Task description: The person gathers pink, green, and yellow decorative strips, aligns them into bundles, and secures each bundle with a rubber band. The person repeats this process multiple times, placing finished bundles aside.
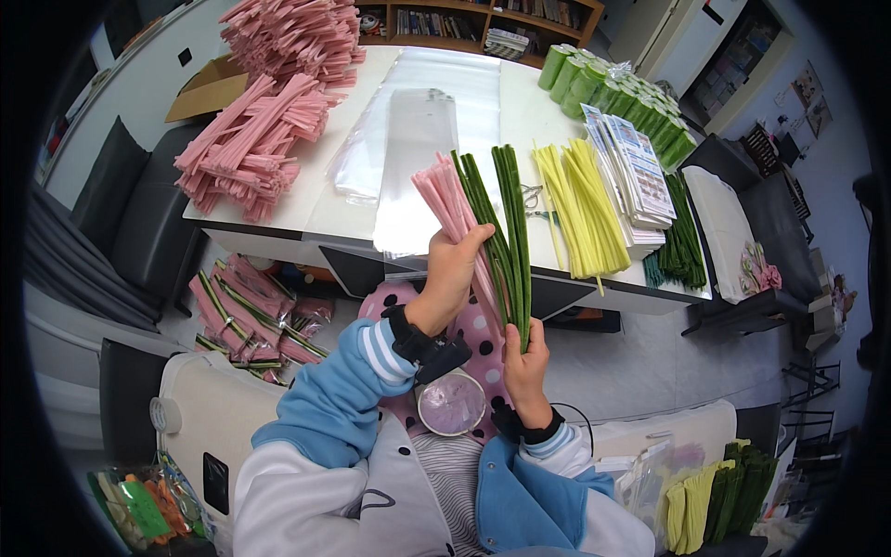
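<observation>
Fuzzy pipe cleaners fan out upright in front of me, pink ones [443,197] at the left and dark green ones [512,218] at the right. My left hand [452,277] is closed round the middle of the pink bundle, with some green stems beside its thumb. Lower down, my right hand [527,371] grips the bottom ends of the green stems. Behind them on the white table [306,209] lie yellow pipe cleaners [580,209], and a pair of scissors [532,197] sits just left of these. Clear plastic sleeves [418,139] lie flat at the table's middle.
Big heaps of pink stems [251,148] cover the table's left. Printed cards [633,172], more green stems [682,232] and green rolls [613,93] stand at the right. Packed pink-green bundles [246,311] lie low at left. A round tub [452,404] rests at my lap.
</observation>
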`<state>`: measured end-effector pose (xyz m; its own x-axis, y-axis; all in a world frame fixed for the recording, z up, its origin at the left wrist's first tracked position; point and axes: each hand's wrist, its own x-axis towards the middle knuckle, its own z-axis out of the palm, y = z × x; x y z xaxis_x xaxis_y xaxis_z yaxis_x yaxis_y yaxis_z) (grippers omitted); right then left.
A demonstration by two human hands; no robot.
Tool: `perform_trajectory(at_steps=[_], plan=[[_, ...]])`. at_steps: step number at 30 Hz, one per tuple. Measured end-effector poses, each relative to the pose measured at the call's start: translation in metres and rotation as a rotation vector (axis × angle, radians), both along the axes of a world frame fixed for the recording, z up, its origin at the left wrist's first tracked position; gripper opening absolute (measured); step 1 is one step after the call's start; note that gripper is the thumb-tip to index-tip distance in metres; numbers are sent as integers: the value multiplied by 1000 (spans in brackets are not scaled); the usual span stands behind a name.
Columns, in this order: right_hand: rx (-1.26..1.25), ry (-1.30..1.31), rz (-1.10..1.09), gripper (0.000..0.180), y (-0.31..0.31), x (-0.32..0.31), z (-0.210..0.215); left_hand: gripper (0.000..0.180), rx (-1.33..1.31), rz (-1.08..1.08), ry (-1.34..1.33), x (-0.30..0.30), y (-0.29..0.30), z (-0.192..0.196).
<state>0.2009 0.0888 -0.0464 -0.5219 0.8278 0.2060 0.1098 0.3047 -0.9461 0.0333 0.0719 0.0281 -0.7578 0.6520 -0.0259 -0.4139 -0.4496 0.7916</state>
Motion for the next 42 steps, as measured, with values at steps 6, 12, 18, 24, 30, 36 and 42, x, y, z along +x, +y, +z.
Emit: perform_trajectory(at_steps=[6, 12, 18, 24, 30, 36, 42], plan=[[150, -29, -3, 17, -3, -3, 7, 20, -17, 52, 15, 1, 2, -3], [147, -16, 9, 14, -8, -5, 8, 18, 18, -9, -29, -1, -1, -3], [168, -11, 9, 14, -8, -6, 5, 18, 31, -82, -26, -3, -4, -3], [-28, -9, 39, 18, -8, -3, 2, 27, 119, -191, 26, -2, -5, 0], [-153, 73, 47, 20, -7, -2, -1, 25, 203, -254, 24, 1, -8, 2], [-226, 117, 74, 21, -6, -1, -6, 25, 115, -163, 14, 2, -7, 3], [-219, 153, 81, 24, -6, -1, -9, 22, 167, -227, -74, 0, -10, 3]])
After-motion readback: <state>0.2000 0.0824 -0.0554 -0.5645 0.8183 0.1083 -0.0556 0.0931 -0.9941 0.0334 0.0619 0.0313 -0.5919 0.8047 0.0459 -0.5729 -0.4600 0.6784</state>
